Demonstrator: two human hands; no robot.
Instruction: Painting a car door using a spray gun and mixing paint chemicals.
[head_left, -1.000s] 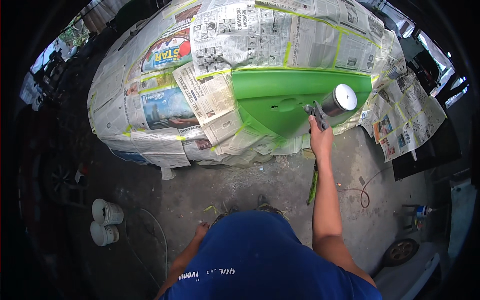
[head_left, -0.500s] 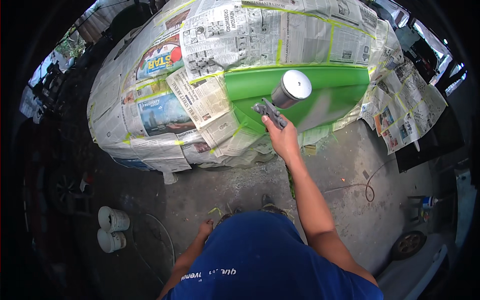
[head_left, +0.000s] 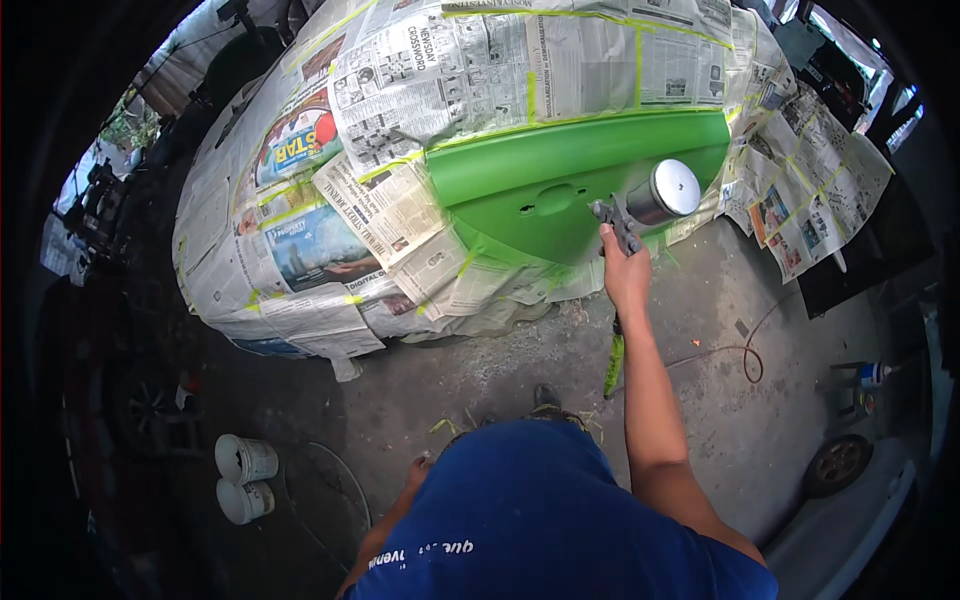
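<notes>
My right hand (head_left: pixel 627 275) is wrapped round the grip of a spray gun (head_left: pixel 615 222), with my arm stretched forward. A silver paint cup (head_left: pixel 670 192) tops the gun, leaning to the right. The gun is in front of the right part of a glossy green car panel (head_left: pixel 540 195), which has a recess and small holes. A pale haze shows near the nozzle. Below the grip hangs a hose wrapped in green (head_left: pixel 614 362). Low beside my body, my left hand (head_left: pixel 418 471) has curled fingers; what they hold, if anything, I cannot make out.
Newspaper (head_left: pixel 480 75) and yellow-green tape mask the bodywork round the panel. More newspaper sheets (head_left: pixel 815 205) hang at the right. Two white buckets (head_left: pixel 247 478) stand at the lower left by a hose (head_left: pixel 345 475). Another hose (head_left: pixel 752 365) loops on the floor; a wheel (head_left: pixel 838 465) lies right.
My right hand has carried the spray gun rightward along the panel, uncovering the recess and holes. More of the green-wrapped hose shows. My left hand stays low by my side.
</notes>
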